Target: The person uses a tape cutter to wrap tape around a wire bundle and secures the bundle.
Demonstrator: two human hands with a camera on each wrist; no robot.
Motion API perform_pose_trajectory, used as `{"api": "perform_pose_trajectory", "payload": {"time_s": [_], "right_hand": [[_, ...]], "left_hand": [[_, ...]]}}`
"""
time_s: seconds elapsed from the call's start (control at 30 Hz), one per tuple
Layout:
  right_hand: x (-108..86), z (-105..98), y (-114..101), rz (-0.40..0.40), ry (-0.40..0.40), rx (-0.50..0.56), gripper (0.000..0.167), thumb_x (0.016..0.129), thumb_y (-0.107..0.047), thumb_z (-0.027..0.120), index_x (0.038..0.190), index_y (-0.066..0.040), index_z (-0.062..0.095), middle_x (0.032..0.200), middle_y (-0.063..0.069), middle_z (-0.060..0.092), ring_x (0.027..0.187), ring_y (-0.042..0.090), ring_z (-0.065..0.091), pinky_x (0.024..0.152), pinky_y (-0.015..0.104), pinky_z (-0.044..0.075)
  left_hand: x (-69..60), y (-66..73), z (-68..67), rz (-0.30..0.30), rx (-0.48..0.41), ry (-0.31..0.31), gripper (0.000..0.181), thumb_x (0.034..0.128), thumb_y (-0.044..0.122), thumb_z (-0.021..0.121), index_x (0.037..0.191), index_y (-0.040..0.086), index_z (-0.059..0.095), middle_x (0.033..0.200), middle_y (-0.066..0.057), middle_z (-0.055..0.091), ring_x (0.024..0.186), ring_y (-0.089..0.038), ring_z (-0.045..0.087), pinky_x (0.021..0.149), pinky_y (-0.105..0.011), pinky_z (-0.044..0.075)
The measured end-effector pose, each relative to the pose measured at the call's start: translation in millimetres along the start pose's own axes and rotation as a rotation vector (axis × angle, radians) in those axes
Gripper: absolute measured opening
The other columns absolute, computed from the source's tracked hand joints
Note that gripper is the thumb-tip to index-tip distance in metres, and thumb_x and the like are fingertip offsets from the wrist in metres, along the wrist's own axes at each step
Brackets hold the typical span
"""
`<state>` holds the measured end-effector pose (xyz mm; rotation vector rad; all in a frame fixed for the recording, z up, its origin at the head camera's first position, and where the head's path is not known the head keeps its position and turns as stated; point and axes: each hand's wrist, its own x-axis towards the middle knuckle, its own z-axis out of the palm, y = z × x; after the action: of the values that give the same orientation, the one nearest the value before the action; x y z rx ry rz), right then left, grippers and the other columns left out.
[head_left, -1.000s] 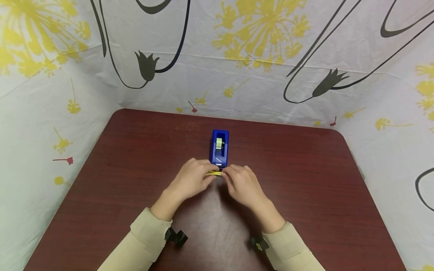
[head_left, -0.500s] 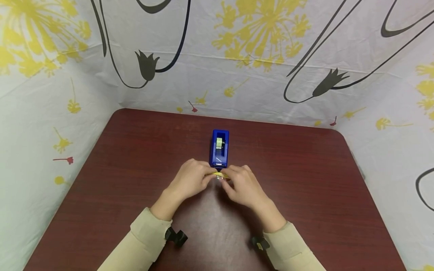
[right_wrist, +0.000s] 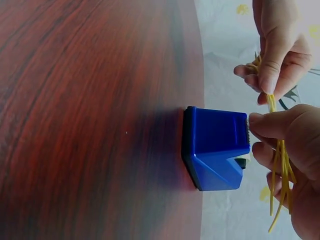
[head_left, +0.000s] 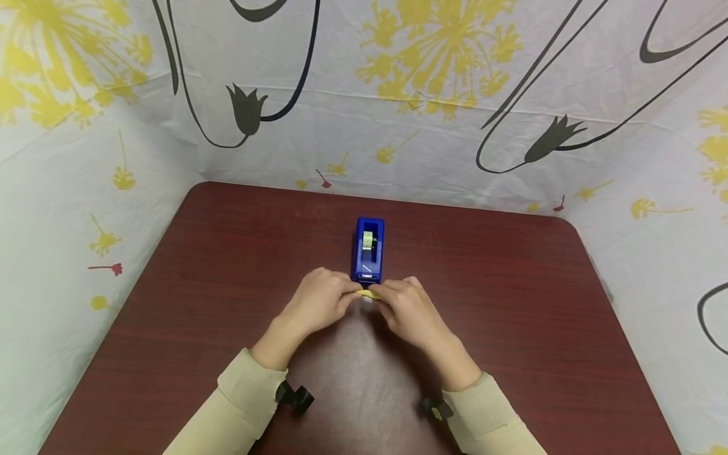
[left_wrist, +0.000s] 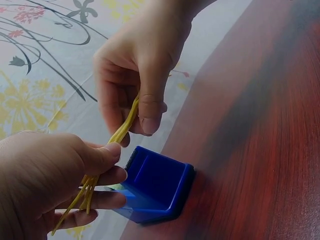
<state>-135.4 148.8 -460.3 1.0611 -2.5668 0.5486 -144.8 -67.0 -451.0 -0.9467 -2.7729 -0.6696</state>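
Observation:
Both hands pinch a bundle of thin yellow strands [head_left: 368, 294] between thumb and fingers, in front of the blue tape dispenser [head_left: 357, 256]. The left hand [head_left: 318, 300] grips one side of the bundle; the right hand [head_left: 408, 311] grips the other. Loose strand ends hang past the left fingers in the left wrist view, and past the right fingers in the right wrist view. A pale, shiny patch [right_wrist: 271, 103] shows on the strands between the hands; it looks like clear tape. The dispenser's toothed edge [right_wrist: 248, 131] lies close to the right fingertips.
The dispenser stands on a dark red wooden table [head_left: 512, 303] and holds a small tape roll [head_left: 367, 240]. A white cloth with flowers [head_left: 341, 88] hangs around the table's back and sides. Black wrist cameras [head_left: 296, 398] sit on both sleeves.
The right thumb and fingers have shifted along the bundle, first uncovering a shiny clear patch, then partly closing over it. The left hand has barely moved. The dispenser stays in place.

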Motion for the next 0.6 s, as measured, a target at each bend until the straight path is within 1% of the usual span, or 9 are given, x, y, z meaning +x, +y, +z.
{"api": "perform_pose_trajectory", "payload": {"time_s": [0.3, 0.47, 0.6], "right_hand": [[-0.4, 3.1, -1.5, 0.011, 0.066, -0.069, 0.025, 0.077, -0.011, 0.087, 0.1, -0.007, 0.077, 0.087, 0.002, 0.074, 0.076, 0.017, 0.07, 0.076, 0.037, 0.044], [-0.5, 7.1, -3.1, 0.022, 0.122, -0.094, 0.019, 0.081, -0.021, 0.087, 0.091, -0.01, 0.076, 0.08, 0.001, 0.072, 0.07, 0.016, 0.069, 0.073, 0.038, 0.043], [-0.3, 7.7, -3.9, 0.032, 0.138, -0.091, 0.017, 0.083, -0.024, 0.086, 0.088, -0.011, 0.075, 0.077, -0.001, 0.071, 0.067, 0.014, 0.068, 0.072, 0.038, 0.043]], "left_hand": [[0.7, 0.7, 1.2, 0.001, -0.019, -0.001, 0.013, 0.0935, 0.022, 0.075, 0.103, 0.016, 0.082, 0.097, 0.004, 0.076, 0.084, -0.014, 0.071, 0.083, -0.039, 0.053], [0.5, 1.2, 1.6, 0.006, -0.027, 0.005, 0.013, 0.094, 0.023, 0.074, 0.102, 0.015, 0.082, 0.096, 0.004, 0.076, 0.082, -0.013, 0.071, 0.081, -0.038, 0.053], [0.8, 1.3, 1.9, 0.004, -0.031, 0.006, 0.012, 0.0942, 0.023, 0.074, 0.101, 0.016, 0.082, 0.094, 0.005, 0.076, 0.079, -0.012, 0.07, 0.078, -0.038, 0.052]]}}
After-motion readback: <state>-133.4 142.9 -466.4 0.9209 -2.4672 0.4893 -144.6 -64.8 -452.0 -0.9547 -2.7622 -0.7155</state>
